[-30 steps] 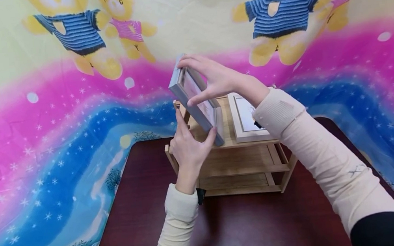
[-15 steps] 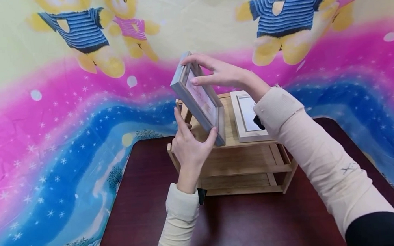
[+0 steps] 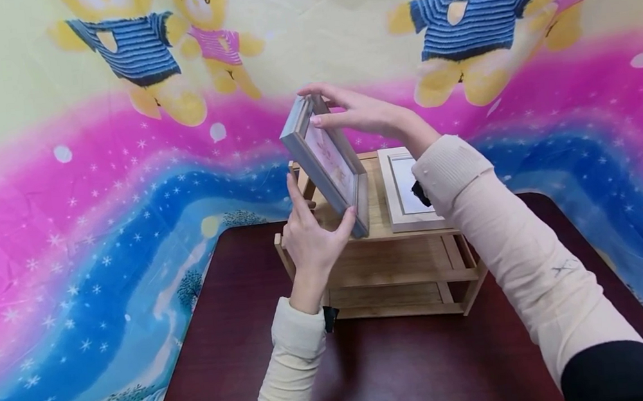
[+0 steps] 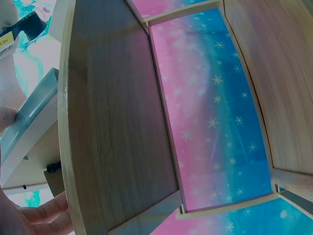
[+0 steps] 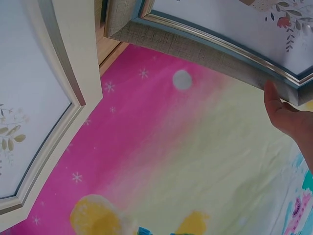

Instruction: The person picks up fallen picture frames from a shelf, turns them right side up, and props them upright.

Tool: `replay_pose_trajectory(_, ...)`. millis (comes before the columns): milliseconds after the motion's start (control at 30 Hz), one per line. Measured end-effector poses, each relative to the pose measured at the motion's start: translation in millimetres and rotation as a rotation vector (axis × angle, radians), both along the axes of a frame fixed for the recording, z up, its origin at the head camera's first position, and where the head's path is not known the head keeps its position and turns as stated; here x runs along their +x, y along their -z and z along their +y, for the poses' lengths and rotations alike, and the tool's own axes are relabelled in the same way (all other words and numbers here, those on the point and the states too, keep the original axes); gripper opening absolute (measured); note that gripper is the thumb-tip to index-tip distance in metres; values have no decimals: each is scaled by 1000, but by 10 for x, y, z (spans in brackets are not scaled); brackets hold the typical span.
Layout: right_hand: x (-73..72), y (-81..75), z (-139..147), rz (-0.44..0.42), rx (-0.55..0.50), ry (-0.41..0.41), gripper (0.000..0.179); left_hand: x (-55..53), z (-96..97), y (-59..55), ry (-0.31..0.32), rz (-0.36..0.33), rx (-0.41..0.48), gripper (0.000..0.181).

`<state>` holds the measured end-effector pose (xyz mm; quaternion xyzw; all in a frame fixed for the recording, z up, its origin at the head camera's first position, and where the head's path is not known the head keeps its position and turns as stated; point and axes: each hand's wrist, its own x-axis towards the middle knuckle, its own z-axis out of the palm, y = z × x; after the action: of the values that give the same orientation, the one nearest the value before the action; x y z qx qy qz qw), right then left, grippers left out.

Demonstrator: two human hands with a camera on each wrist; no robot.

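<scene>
A grey picture frame [image 3: 300,144] with a pale floral print stands tilted over the left part of a wooden shelf's top board [image 3: 376,201]. My left hand [image 3: 310,240] grips its lower end, thumb on the near edge and fingers behind. My right hand [image 3: 368,113] holds the upper end, fingers over the top and thumb in front. In the right wrist view, a finger meets the grey frame's border [image 5: 195,51] near a corner. The left wrist view shows the frame's side [image 4: 34,115] beyond the shelf board.
A white picture frame [image 3: 392,210] with a botanical print lies to the right on the top board, partly behind my right sleeve. Lower shelf tiers [image 3: 385,262] open toward me. The shelf stands on a dark red table [image 3: 419,365], with a bear-printed cloth [image 3: 334,25] behind.
My right thumb has lifted from the grey frame's near edge toward its upper end, and the right hand has risen slightly. The left hand keeps its grip; the frame's tilt stays about the same.
</scene>
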<state>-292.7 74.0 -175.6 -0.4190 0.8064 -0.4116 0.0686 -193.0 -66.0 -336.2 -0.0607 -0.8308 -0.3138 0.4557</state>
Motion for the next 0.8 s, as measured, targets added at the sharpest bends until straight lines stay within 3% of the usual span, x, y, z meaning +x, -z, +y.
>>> replay_pose_trajectory(267,-33,-6,0,-18,47,26,63,-6,-21,-10,43,7,13,102)
replay_pose_trajectory(600,-55,-49,21,15,87,71,61,-39,-110,-64,217,141,35,97)
replay_pose_trajectory(800,-54,-59,20,53,117,90,63,-41,-152,-103,241,164,11,91)
